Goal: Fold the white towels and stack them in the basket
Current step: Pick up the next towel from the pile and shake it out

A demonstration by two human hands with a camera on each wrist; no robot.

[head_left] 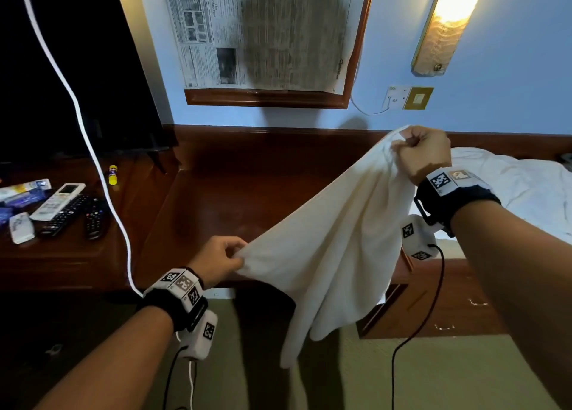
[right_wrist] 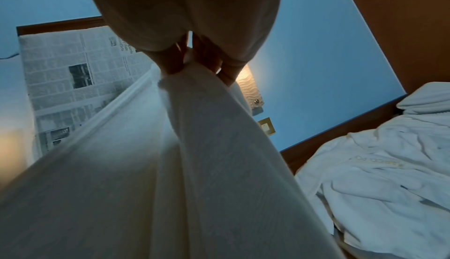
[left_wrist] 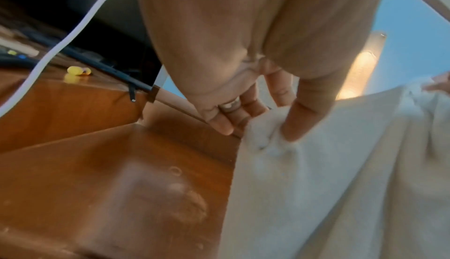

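A white towel (head_left: 334,239) hangs in the air above the wooden desk (head_left: 235,193), stretched between both hands, its loose end drooping past the desk's front edge. My left hand (head_left: 223,259) pinches the lower left corner between thumb and fingers; the left wrist view shows the towel (left_wrist: 328,186) under that thumb. My right hand (head_left: 422,153), raised higher at the right, grips the upper corner in a fist; in the right wrist view the towel (right_wrist: 170,166) falls from those fingers. More white cloth (head_left: 520,193) lies crumpled on the bed at right. No basket is in view.
Several remote controls (head_left: 66,211) and a yellow tube (head_left: 113,174) lie on the left cabinet below a dark TV (head_left: 62,69). A white cable (head_left: 93,162) hangs across. A newspaper-covered frame (head_left: 266,35) and a lit wall lamp (head_left: 448,23) are on the blue wall.
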